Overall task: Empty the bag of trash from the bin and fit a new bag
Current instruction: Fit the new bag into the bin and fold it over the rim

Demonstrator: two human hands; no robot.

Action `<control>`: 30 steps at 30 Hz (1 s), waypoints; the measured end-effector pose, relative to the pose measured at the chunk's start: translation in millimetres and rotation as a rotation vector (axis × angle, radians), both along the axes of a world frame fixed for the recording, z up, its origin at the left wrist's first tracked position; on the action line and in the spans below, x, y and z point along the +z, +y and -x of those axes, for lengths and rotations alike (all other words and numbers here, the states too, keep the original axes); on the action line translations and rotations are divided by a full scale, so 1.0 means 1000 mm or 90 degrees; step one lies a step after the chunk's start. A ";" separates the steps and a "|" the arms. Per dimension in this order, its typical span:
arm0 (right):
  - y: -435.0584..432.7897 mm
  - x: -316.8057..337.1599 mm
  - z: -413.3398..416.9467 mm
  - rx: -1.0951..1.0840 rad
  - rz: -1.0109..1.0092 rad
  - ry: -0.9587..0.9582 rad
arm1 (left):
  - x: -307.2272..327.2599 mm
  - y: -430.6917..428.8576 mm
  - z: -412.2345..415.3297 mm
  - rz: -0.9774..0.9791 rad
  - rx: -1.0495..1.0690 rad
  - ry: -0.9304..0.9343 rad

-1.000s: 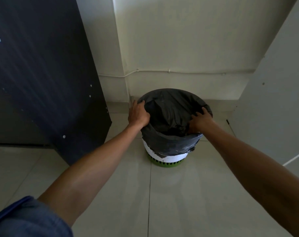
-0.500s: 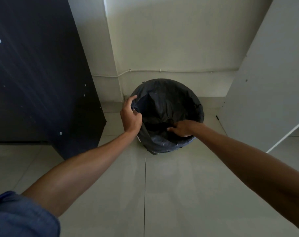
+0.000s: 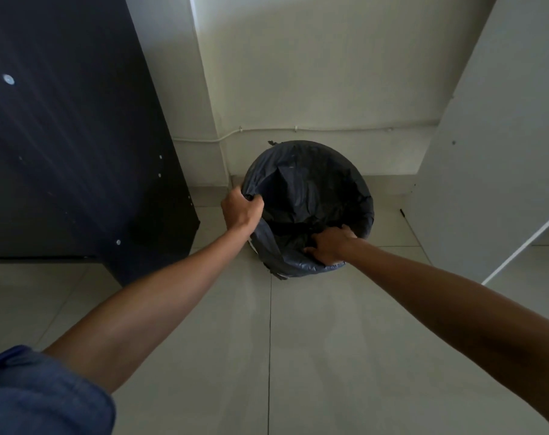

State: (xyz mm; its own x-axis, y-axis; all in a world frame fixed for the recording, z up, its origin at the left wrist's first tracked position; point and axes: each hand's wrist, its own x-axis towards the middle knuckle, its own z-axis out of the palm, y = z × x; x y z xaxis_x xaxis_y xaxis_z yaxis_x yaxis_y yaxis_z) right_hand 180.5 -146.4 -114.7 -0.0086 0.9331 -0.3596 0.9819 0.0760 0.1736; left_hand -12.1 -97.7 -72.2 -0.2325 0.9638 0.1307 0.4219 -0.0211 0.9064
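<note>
A round bin stands on the floor in the corner, almost wholly covered by a black trash bag [image 3: 311, 189] whose top is folded over the rim; only a thin white sliver of the bin [image 3: 252, 246] shows at the lower left. My left hand [image 3: 240, 210] grips the bag's edge at the left of the rim, fingers curled round the plastic. My right hand [image 3: 328, 248] lies on the near rim with its fingers curled over the bag's edge. Whatever is in the bag is hidden in shadow.
A dark cabinet [image 3: 72, 146] stands close on the left. A white panel [image 3: 499, 146] stands on the right. The wall [image 3: 314, 73] with a thin cable lies right behind the bin. Pale floor tiles [image 3: 298, 356] stretch toward me.
The view has come closer and more over the bin. My right hand slid from the right of the rim to its near side. My left hand closed on the bag's left edge.
</note>
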 end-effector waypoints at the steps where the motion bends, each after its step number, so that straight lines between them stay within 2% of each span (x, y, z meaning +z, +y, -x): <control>1: 0.001 -0.003 0.007 -0.006 0.006 0.073 | 0.000 0.002 0.002 0.002 -0.004 -0.008; 3: 0.001 -0.006 0.020 -0.014 0.023 0.207 | -0.002 0.004 0.005 0.003 0.001 -0.056; 5: 0.000 -0.006 0.029 -0.017 0.044 0.259 | -0.006 0.002 0.007 0.004 0.027 -0.117; 8: 0.000 -0.001 0.032 -0.039 0.080 0.229 | -0.017 -0.007 0.007 0.009 0.082 -0.201; 11: 0.004 0.001 0.026 -0.050 0.063 0.191 | -0.035 -0.019 0.001 0.026 0.132 -0.267; 13: 0.004 -0.004 0.019 -0.042 0.068 0.185 | -0.043 -0.024 -0.004 0.048 0.101 -0.217; 14: 0.002 -0.008 0.016 -0.035 0.075 0.183 | -0.044 -0.024 -0.005 0.042 0.070 -0.152; 17: 0.000 -0.019 0.008 -0.060 0.113 0.176 | -0.039 -0.014 -0.004 -0.090 -0.048 0.094; 19: -0.003 -0.025 0.004 -0.082 0.158 0.176 | -0.037 -0.002 -0.002 -0.157 -0.109 0.203; 22: -0.005 -0.039 -0.006 -0.096 0.179 0.139 | -0.038 0.013 0.006 -0.072 -0.164 0.234; 24: -0.003 -0.043 -0.011 -0.110 0.172 0.096 | -0.043 0.010 0.011 -0.047 -0.151 0.232; 27: 0.000 -0.030 -0.007 -0.085 0.115 0.115 | -0.059 -0.018 0.010 -0.161 -0.095 0.223; 30: 0.000 -0.015 0.007 -0.031 0.051 0.167 | -0.062 -0.032 0.005 -0.184 -0.044 0.275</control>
State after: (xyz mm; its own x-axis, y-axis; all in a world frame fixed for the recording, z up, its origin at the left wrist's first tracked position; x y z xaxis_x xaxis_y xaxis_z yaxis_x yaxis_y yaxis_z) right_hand 173.6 -146.8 -129.5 -0.0671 0.9032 -0.4238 0.9953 0.0308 -0.0918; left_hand -17.0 -129.3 -134.3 -0.0354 0.8850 0.4642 0.7450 -0.2862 0.6025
